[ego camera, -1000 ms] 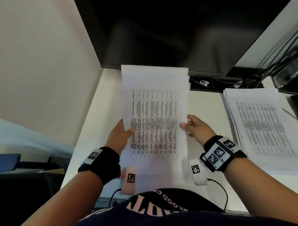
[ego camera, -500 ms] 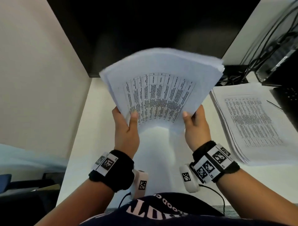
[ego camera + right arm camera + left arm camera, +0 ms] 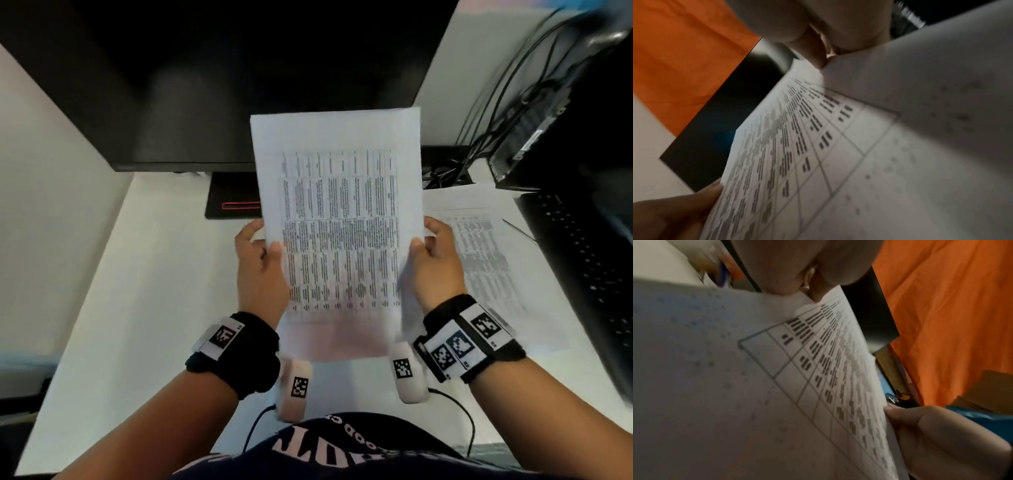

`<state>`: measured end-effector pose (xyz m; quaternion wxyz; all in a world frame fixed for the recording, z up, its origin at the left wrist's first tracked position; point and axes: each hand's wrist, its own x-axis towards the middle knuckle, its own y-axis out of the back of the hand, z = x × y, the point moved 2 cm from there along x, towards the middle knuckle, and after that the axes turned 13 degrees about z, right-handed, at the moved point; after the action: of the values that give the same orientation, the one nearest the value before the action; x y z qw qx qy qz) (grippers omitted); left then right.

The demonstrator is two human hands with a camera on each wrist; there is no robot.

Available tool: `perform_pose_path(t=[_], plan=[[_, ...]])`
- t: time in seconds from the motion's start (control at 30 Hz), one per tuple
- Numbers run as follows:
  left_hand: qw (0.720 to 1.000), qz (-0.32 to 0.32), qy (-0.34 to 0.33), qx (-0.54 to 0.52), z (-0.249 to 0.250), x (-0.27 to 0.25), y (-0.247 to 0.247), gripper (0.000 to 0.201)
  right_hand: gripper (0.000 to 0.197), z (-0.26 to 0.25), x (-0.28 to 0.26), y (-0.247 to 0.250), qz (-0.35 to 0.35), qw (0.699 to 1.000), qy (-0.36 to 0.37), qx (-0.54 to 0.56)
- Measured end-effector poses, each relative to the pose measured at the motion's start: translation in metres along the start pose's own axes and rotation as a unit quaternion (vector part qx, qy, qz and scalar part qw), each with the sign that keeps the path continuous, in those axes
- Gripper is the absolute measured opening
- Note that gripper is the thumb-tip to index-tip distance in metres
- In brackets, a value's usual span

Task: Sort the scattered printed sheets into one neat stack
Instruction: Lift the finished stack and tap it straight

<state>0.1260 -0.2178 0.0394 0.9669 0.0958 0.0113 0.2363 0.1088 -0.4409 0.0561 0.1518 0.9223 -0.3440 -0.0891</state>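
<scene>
I hold a bundle of printed sheets [image 3: 339, 219] upright above the white desk [image 3: 144, 291], its table of text facing me. My left hand [image 3: 262, 263] grips the bundle's left edge, thumb on the front. My right hand [image 3: 435, 260] grips the right edge the same way. Both wrist views show the printed sheets [image 3: 777, 386] [image 3: 859, 154] close up and slanted, with the left hand's thumb [image 3: 816, 288], the right hand's thumb [image 3: 818, 53] and the opposite hand at the far edge. A second pile of printed sheets [image 3: 479, 250] lies flat on the desk to the right.
A large dark monitor [image 3: 257, 78] stands at the back on a black base [image 3: 233, 202]. A black keyboard [image 3: 589, 274] and a tangle of cables [image 3: 496, 113] sit at the right. A wall [image 3: 44, 188] borders the desk's left side.
The bundle lay flat on the desk a second ago. Both hands lifted it, fanned and bent, and now hold it upright and squared. The view has tilted and shifted right.
</scene>
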Motion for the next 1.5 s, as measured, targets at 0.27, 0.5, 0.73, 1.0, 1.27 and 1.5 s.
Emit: perform_pose_path(t=[0.27,0.5,0.73,1.0,1.27,1.5], plan=[[0.969,-0.19,0.059,0.145,-0.021,-0.065,-0.12,0.032,0.029,0.066,0.095,0.109,0.017,0.985,-0.03,-0.168],[0.963,-0.207,0.106,0.134,-0.022,-0.088,-0.181,0.019,0.026,0.108,0.145,0.154,0.007,0.973,-0.066,-0.22],[0.948,-0.186,0.077,0.245,-0.033,-0.08,-0.208,0.035,0.039,0.124,0.184,0.15,-0.015,0.961,-0.092,-0.26],[0.918,-0.233,0.214,0.238,-0.049,-0.077,-0.228,0.051,0.049,0.126,0.202,0.143,-0.102,0.926,-0.15,-0.33],[0.899,-0.269,0.228,0.258,-0.063,-0.067,-0.21,0.041,0.027,0.127,0.186,0.127,-0.208,0.907,-0.185,-0.316],[0.939,-0.217,0.197,0.179,-0.029,-0.042,-0.138,0.034,0.04,0.078,0.137,0.094,-0.213,0.952,-0.141,-0.168]])
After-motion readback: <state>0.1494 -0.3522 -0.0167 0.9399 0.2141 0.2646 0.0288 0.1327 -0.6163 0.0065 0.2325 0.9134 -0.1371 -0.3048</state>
